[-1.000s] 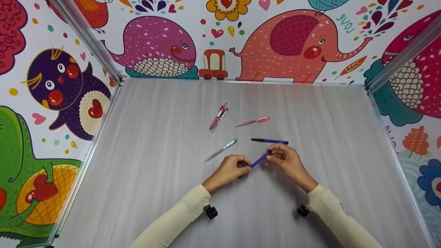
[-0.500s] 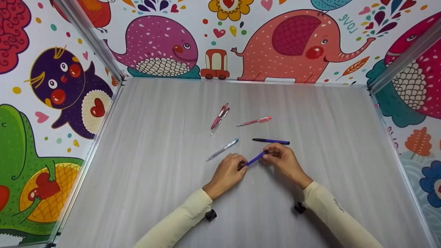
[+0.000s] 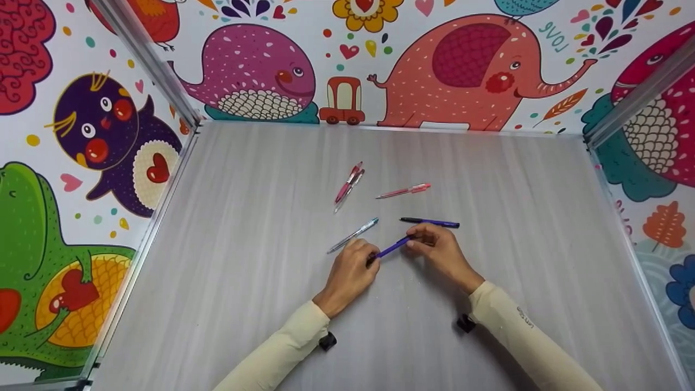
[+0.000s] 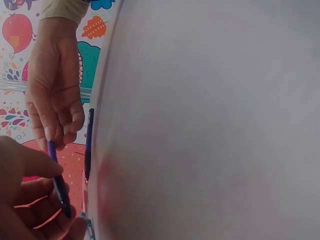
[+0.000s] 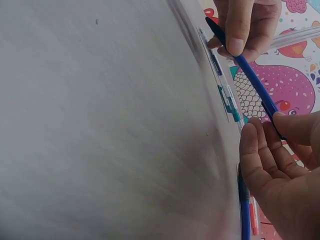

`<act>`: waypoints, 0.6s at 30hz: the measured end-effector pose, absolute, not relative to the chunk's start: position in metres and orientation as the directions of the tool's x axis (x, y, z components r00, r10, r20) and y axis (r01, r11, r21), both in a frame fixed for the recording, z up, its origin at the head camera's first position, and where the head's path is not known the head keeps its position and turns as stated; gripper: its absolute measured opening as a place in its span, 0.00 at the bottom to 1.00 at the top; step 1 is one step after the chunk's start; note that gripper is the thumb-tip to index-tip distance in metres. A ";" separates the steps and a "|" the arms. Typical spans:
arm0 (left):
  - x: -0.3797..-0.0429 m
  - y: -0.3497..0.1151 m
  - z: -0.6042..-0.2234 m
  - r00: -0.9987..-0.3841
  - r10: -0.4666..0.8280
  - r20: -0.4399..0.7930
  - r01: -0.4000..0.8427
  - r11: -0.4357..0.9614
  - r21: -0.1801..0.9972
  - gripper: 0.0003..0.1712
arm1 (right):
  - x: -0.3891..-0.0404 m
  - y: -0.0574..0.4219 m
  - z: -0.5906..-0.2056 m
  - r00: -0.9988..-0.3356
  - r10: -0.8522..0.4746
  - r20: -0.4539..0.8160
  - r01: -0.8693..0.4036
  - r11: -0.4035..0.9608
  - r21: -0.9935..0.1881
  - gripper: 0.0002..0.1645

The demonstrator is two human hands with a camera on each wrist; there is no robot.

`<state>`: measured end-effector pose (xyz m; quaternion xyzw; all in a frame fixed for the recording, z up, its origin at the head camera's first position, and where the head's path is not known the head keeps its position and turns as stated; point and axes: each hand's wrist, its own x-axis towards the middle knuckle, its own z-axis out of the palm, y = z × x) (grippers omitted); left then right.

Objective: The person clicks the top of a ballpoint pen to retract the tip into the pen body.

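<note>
A blue pen (image 3: 392, 247) with dark ends is held slantwise between both hands, over the table. My left hand (image 3: 347, 277) pinches it near its dark tip, between thumb and fingers. At the other end my right hand (image 3: 445, 255) grips it between thumb and fingertips; the right wrist view shows the right thumb (image 5: 295, 127) lying across the pen's clip end. A second blue pen (image 3: 437, 223) with a black grip lies just beyond the right hand. Close behind the left hand is a clear pen (image 3: 353, 234) with a light-blue end, partly overlapped by the fingers in the head view.
Farther back on the grey wood-grain table (image 3: 260, 217) lie a pink-red pen (image 3: 346, 187) and a clear pen (image 3: 350, 191) side by side, with a light-red pen (image 3: 404, 191) to their right. Metal rails and printed cartoon panels (image 3: 260, 70) enclose the table's back and sides.
Both hands have shifted left and slightly away from the body with the blue pen between them, bringing the left hand over the near part of the clear pen. The other pens stay put.
</note>
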<state>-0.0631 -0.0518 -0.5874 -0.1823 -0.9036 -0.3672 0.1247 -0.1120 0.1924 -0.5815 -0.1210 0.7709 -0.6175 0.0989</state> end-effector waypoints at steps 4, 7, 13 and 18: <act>-0.060 -0.056 -0.589 -0.906 0.226 0.357 0.412 0.663 0.625 0.04 | -0.113 0.189 -0.583 -0.945 -0.327 0.005 -0.077 0.206 -0.975 0.14; -0.058 -0.061 -0.590 -0.910 0.214 0.354 0.401 0.673 0.622 0.04 | -0.113 0.186 -0.585 -0.941 -0.339 0.005 -0.075 0.194 -0.978 0.14; -0.056 -0.072 -0.589 -0.906 0.185 0.381 0.395 0.694 0.602 0.04 | -0.115 0.185 -0.585 -0.945 -0.328 0.024 -0.082 0.165 -0.983 0.15; -0.060 -0.085 -0.589 -0.914 0.134 0.383 0.360 0.702 0.614 0.04 | -0.116 0.188 -0.585 -0.953 -0.303 -0.001 -0.060 0.189 -0.980 0.16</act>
